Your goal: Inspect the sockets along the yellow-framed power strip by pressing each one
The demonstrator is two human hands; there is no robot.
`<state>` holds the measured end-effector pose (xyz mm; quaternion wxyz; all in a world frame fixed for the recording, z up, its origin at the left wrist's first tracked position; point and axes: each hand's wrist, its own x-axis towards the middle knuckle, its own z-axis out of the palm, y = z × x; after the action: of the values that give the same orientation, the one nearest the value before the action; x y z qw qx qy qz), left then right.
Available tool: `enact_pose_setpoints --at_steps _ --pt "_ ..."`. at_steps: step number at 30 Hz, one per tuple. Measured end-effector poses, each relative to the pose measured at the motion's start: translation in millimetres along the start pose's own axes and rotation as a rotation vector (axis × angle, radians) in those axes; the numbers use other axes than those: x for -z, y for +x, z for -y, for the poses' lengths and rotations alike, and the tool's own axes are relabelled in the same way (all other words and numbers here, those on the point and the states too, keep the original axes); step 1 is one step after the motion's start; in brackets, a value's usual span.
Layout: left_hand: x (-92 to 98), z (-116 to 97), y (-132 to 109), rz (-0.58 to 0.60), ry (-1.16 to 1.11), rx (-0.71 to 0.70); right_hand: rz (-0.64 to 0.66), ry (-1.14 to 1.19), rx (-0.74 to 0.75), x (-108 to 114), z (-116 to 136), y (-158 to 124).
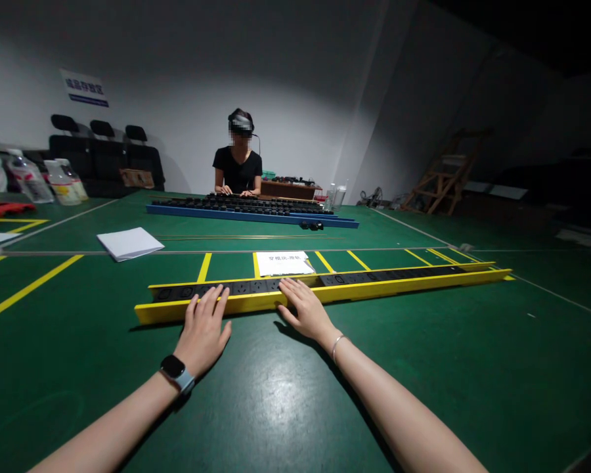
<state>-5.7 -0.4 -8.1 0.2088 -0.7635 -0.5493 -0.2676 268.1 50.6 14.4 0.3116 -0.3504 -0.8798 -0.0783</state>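
A long yellow channel (398, 288) lies across the green table, its right end reaching farther back. Inside it sits a row of black socket modules (259, 286), with a gap in the row just right of my right hand. My left hand (205, 332) rests on the channel's near wall toward its left end, fingers stretched over the edge onto the modules. Near the middle, my right hand (306, 311) reaches over the same wall, its fingertips at the modules beside the gap. Neither hand is wrapped round anything; the fingertips partly cover the modules beneath.
Behind the channel lie a white label sheet (284, 263) and folded white paper (129, 244). Farther back are blue channels (217, 213) with black modules, where a person (237, 164) sits with both hands. Bottles (62, 180) stand at left. Yellow tape lines (29, 289) mark the table.
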Motion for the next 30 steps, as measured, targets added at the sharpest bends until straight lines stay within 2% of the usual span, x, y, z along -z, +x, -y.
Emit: enact_pose_setpoints --at_steps 16,23,30 --pt "0.0 0 0 0.014 0.004 -0.001 -0.143 0.011 -0.023 -6 -10 1" --pt "0.2 0 0 0.003 -0.001 -0.002 -0.186 -0.021 -0.037 0 -15 -2" --pt "-1.3 1 0 0.01 0.003 -0.001 -0.097 0.052 0.052 2 -1 1"
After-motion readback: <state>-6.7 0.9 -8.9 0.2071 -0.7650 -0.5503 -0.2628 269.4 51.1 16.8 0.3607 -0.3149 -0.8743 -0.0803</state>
